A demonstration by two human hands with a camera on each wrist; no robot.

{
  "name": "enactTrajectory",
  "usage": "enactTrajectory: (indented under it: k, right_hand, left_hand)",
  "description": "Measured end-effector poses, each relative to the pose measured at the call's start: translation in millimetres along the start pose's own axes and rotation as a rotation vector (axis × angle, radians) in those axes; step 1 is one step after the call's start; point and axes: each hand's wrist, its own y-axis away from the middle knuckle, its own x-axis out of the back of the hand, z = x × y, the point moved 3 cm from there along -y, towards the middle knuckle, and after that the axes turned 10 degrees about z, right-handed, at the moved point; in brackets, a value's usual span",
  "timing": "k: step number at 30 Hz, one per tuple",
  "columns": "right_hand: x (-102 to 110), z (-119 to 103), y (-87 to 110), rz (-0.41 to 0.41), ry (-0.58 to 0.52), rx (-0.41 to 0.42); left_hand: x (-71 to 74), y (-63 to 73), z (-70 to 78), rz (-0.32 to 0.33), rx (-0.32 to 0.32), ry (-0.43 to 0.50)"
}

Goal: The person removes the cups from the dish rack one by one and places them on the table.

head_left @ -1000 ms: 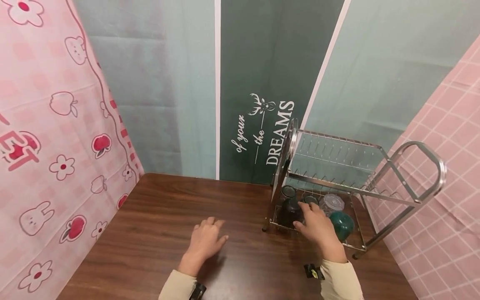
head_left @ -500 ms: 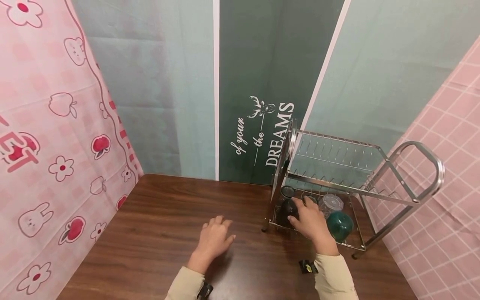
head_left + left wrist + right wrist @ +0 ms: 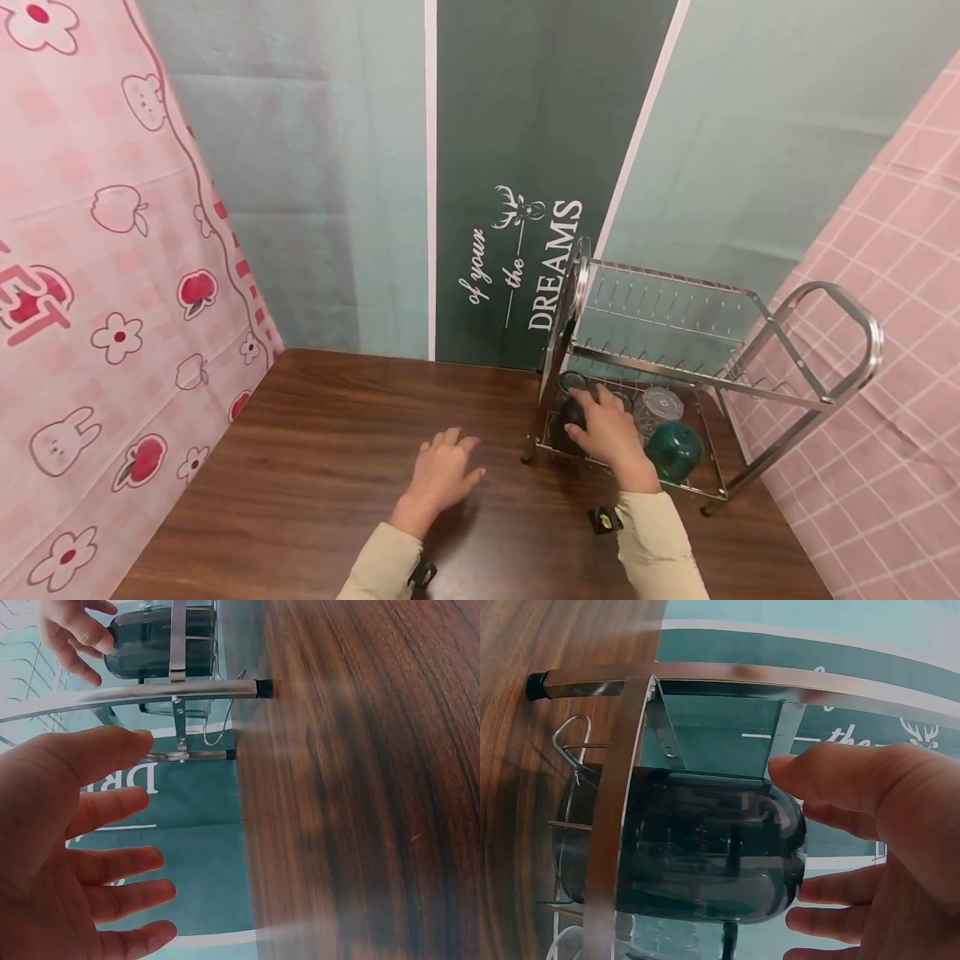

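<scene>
While the left hand [image 3: 441, 477] spreads empty, the right hand [image 3: 612, 431] spreads loosely at a dark cup [image 3: 709, 847]

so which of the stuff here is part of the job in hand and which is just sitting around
Seemingly part of the job:
right hand, reaching to the end of the dark glass
dark glass, on the lower tier
metal rack, holding that glass

Apparently just sitting around:
teal cup
clear glass
lettered backdrop
</scene>
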Motion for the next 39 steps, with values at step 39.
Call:
enactTrajectory:
  k: [39]
  right_hand:
    - [1.7, 0.6, -0.8, 0.122, -0.164, 0.066]
  left_hand:
    - [-0.1, -18.2, 10.9, -0.035, 0.013, 0.109]
